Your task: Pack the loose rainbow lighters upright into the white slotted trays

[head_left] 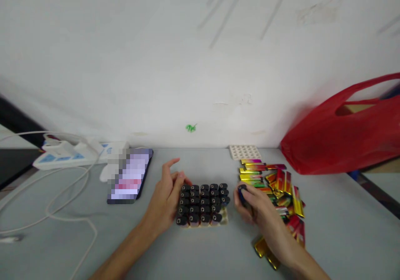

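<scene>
A pale tray (pixel 223 218) stands on the table with rows of black-topped pieces (pixel 204 201) upright in it; pockets at its front right corner hold nothing. My left hand (pixel 168 192) rests beside the tray's left side, index finger raised and fingers apart; whether it touches the tray is hard to tell. To the right of the tray, my right hand (pixel 258 207) is closed around a similar black-topped piece (pixel 242 190), whose lower part is hidden by the fingers. Shiny gold, red and multicoloured flat casings (pixel 281 182) lie heaped behind and beside my right hand.
A second white tray with holes (pixel 245 152) lies by the wall. A red bag (pixel 346 126) stands at the right. On the left are a phone (pixel 131 176), a white power strip (pixel 68 157) and loose white cables (pixel 46 207). Two gold casings (pixel 265 253) lie near my right wrist.
</scene>
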A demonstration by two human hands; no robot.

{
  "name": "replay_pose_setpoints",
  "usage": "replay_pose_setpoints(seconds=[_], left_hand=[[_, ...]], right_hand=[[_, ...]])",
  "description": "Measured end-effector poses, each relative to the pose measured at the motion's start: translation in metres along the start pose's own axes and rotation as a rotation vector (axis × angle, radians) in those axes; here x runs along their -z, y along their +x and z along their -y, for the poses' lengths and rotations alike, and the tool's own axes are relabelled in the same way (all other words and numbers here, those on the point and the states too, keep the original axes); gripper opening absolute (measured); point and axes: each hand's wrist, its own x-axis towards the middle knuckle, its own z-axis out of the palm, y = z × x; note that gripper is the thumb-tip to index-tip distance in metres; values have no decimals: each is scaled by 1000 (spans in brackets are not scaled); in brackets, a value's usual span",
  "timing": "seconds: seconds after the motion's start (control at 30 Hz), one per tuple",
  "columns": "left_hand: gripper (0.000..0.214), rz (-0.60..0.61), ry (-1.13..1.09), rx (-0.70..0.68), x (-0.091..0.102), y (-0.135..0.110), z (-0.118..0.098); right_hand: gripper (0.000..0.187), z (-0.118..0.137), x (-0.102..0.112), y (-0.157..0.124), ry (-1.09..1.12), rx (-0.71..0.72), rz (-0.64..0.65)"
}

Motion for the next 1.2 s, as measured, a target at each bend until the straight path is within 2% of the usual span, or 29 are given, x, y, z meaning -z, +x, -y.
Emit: replay_pose_setpoints(seconds=[0.1,0.2,0.27,0.37,0.57,0.8,1.2], left_hand=[[59,-3,20,-6,1,0,-3],[60,3,16,-2,1,-1,-6],[60,1,22,3,1,-1,-7],[60,-2,37,10,1,0,-6],[60,3,9,6,0,0,-3],[59,16,-9,-6,0,1,1],[59,12,-31,-15,0,-1,-2]], right_hand=[[63,1,-5,4,274,-97,73],[64,0,-11,5,506,-204,138],[64,-2,-13,4,584,-277,170],[61,-6,-16,1,604,-352,187],[58,-10,-15,0,635,-353,162],[65,-4,-14,2,679,-403,252],[62,-8,-11,3,628,-404,181]])
